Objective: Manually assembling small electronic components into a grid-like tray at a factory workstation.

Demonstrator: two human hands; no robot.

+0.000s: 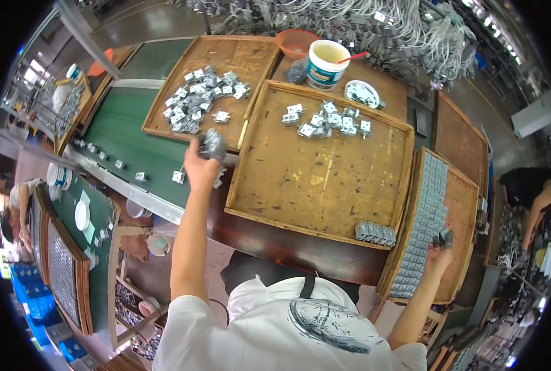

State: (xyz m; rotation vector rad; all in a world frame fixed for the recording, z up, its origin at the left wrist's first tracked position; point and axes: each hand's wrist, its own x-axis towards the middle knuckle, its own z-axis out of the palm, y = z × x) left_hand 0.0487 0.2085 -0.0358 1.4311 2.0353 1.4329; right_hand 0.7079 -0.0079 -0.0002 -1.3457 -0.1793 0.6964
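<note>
Grasp the parts [212, 145], likely stiff and light, by their flat sides: left hand [201, 168] clutches several, right hand [437, 255] pinches some at its fingertips.

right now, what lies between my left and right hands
From left hand to right hand, the head view shows the middle tray, its corner row of grey parts, then packed rows in the right tray.

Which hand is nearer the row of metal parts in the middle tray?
Right. Your right hand is right of the row, over another tray; your left hand is beyond the middle tray's left edge.
</note>
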